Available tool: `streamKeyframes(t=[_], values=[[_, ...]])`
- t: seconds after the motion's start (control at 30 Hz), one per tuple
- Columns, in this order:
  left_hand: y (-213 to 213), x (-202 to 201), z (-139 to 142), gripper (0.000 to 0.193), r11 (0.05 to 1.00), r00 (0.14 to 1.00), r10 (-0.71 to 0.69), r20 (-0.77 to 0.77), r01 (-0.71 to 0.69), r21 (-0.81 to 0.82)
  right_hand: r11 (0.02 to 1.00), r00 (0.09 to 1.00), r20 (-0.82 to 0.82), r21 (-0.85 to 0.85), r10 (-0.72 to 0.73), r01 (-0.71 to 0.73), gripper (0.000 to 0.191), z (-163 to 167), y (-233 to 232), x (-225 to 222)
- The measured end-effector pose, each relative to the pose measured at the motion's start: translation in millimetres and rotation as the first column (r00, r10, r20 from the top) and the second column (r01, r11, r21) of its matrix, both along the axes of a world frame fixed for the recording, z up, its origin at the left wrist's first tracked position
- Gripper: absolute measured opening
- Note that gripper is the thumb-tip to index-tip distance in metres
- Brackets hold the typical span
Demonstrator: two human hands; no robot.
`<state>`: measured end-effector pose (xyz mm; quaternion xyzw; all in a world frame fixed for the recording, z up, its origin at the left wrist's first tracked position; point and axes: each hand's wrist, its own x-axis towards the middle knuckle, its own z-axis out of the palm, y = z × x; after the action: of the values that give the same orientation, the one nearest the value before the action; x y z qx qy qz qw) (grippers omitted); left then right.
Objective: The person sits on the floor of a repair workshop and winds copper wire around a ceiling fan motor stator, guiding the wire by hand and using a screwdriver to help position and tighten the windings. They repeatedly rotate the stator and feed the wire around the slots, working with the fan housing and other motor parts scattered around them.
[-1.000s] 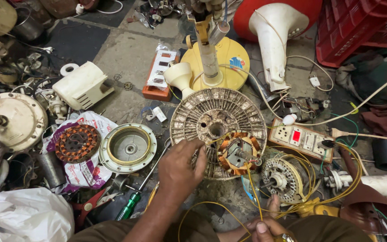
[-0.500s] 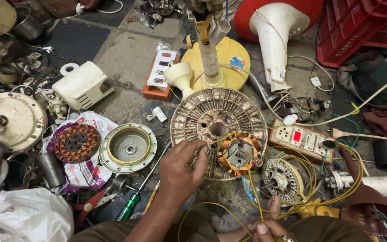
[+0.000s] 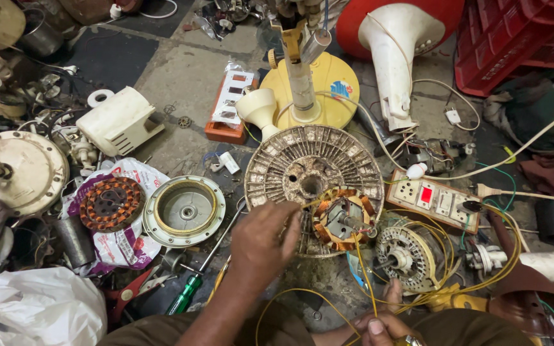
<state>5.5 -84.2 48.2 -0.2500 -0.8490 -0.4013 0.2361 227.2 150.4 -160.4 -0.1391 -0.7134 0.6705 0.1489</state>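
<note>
A copper-wound stator [image 3: 343, 218] is lying on the rim of a ribbed rotor disc [image 3: 312, 176] on the floor [image 3: 181, 83], just in front of the person. The left hand [image 3: 265, 238] is reaching to it, its grip nearly closed and seemingly pinching a yellow wire [image 3: 302, 204] at the stator's edge. The right hand [image 3: 374, 325], low in view, is closing its grip on more yellow leads [image 3: 361, 263], apparently keeping them taut. A second motor [image 3: 407, 256] is sitting just right, a screwdriver [image 3: 190, 291] near left.
</note>
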Motion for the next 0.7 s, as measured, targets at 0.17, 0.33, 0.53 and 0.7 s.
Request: streamKeyframes(t=[0.17, 0.33, 0.53, 0.7], values=[[8.3, 3.9, -1.4, 0.021, 0.999, 1.0, -0.006, 0.006, 0.007, -0.033, 1.0, 1.0, 0.012, 0.024, 0.009, -0.01, 0.033, 16.9, -4.9, -1.7], [8.0, 4.9, -1.9, 0.02, 0.999, 1.0, -0.003, 0.022, 0.004, -0.043, 0.999, 0.996, 0.076, 0.011, -0.042, 0.042, 0.031, 10.1, -6.4, 1.9], [8.5, 3.7, -5.0, 0.023, 0.997, 0.999, 0.018, 0.028, -0.016, -0.078, 0.994, 0.998, -0.019, -0.094, -0.053, 0.051, 0.031, -6.4, -4.6, 5.1], [7.7, 2.3, -7.8, 0.024, 0.996, 0.999, 0.015, 0.033, -0.012, -0.083, 0.991, 0.856, -0.515, 0.076, -0.055, 0.109, 0.032, -13.9, -16.3, -21.0]])
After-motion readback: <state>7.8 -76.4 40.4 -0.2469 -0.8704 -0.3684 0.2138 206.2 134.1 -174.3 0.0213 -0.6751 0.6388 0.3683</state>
